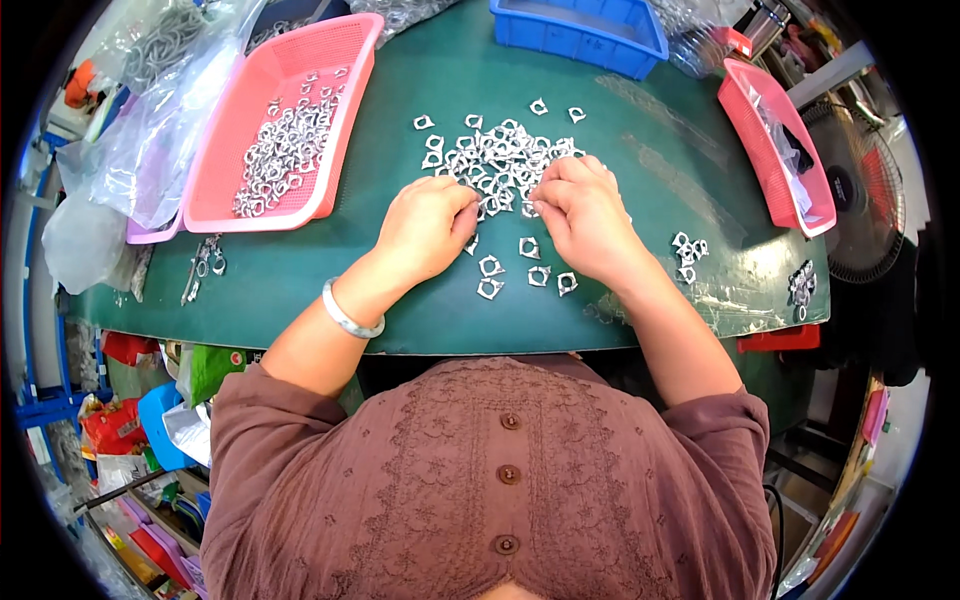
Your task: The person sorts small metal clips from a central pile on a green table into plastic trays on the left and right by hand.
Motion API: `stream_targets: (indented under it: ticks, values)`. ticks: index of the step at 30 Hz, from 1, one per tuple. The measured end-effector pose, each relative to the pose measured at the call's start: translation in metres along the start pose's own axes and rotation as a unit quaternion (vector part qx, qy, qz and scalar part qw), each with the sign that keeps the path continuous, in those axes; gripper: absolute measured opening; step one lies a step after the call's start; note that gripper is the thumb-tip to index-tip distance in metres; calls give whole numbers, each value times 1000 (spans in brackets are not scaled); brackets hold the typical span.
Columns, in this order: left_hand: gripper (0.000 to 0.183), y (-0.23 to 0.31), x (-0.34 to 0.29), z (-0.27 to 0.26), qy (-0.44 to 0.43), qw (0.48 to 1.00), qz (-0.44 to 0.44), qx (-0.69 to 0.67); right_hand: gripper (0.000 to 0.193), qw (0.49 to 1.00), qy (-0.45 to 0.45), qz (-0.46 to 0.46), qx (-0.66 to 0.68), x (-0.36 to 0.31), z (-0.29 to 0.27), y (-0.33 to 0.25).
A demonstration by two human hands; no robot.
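Fingers of the left hand point(425, 228) and right hand point(590, 215) are resting curled at the near edge of the pile of metal rings point(495, 157), whether pinching any I cannot tell, and a brushing knuckle could be scattering rings across the table point(445, 315).
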State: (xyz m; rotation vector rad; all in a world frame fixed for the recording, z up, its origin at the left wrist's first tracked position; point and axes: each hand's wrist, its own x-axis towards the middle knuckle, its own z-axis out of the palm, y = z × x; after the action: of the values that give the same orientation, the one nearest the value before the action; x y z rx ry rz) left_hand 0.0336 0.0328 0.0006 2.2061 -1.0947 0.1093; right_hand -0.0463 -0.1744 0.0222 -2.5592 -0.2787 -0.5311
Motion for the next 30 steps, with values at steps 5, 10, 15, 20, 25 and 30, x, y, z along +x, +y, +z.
stream_targets:
  ticks: [5, 10, 15, 20, 25, 30]
  values:
    - [12, 2, 1, -3, -47, 995, -51, -75, 4, 999, -40, 0, -1, -5, 5, 0]
    - [13, 3, 1, -7, -63, 992, -69, -84, 5, 999, -32, 0, -15, -5, 8, -1]
    - [13, 0, 0, -6, -63, 994, -41, -82, 5, 999, -32, 4, -28, -4, 8, -4]
    - [13, -4, -1, -5, -60, 994, -18, -87, 5, 999, -25, -9, -43, -5, 9, -5]
    - [12, -5, -2, -5, -53, 995, -6, -87, 6, 999, -19, -16, -41, -7, 10, -4]
    - [12, -5, -2, -5, -53, 995, -2, -88, 8, 999, -11, -25, -41, -8, 9, -5]
